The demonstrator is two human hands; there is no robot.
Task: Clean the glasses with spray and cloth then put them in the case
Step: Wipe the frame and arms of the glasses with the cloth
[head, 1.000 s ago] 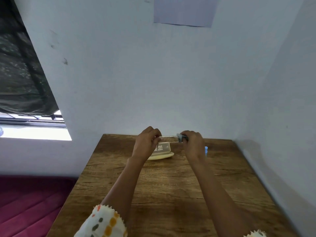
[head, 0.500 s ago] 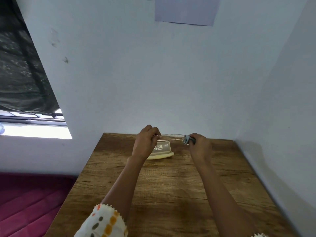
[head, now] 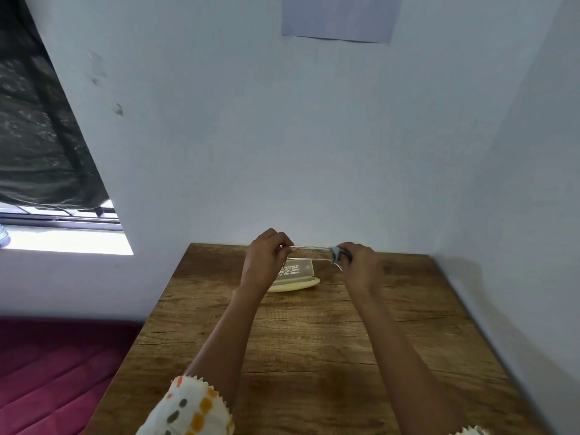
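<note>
Nearest to me a white sleeve [head: 188, 409] dotted with orange and grey covers the person's left upper arm, and a scrap of the same fabric shows at the right arm. Both bare forearms stretch away over a wooden table [head: 314, 346] with a dark grain, which is pushed into the corner of the room. To the left of the table, low down, lies a maroon quilted surface [head: 47, 372]. Toward the far end of the table the two hands are raised a little above the wood, apart from each other. The left hand [head: 265, 259] has its fingers curled and pinches the left end of the glasses [head: 309, 250], a thin clear pair seen almost edge-on and hard to make out. The right hand [head: 361, 265] has its fingers curled round a small grey cloth [head: 337, 254], pinching it onto the right end of the glasses. So the glasses hang in the air between the two hands, held at both ends. Just under and beyond them a pale case [head: 296, 277] sits on the table, cream at the base with a cloudy top and a printed label too small to read; the left hand hides part of it. Behind everything rises a pale blue-white wall [head: 282, 136], with a sheet of paper [head: 339, 17] stuck high up. On the far left is a bright window [head: 62, 243] under a dark curtain [head: 37, 136].
</note>
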